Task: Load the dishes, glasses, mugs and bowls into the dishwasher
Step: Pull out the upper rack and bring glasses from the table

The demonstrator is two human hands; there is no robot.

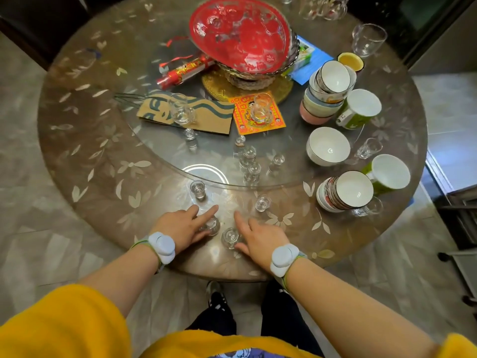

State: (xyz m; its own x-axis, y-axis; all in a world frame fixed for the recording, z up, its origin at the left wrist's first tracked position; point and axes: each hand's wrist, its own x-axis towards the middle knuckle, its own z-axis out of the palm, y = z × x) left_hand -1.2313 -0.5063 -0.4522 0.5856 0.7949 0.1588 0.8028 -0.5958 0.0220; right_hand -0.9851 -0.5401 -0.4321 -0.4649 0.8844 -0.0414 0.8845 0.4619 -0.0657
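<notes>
Lower centre of frame, round table [103, 161]: left hand [180, 228] curled around one small glass [211, 225], right hand [260, 237] with thumb and fingers pinching a second glass [229, 237] just beside it; bowls [327, 146] and mugs [361, 108] stand at right.

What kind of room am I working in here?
Probably a home dining area: a round table with a glass turntable, stacked bowls, mugs and small glasses, on tiled floor.

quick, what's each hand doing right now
Left hand: fingers around a small shot glass on the table.
Right hand: touching another small glass; grip cannot be told.
</notes>
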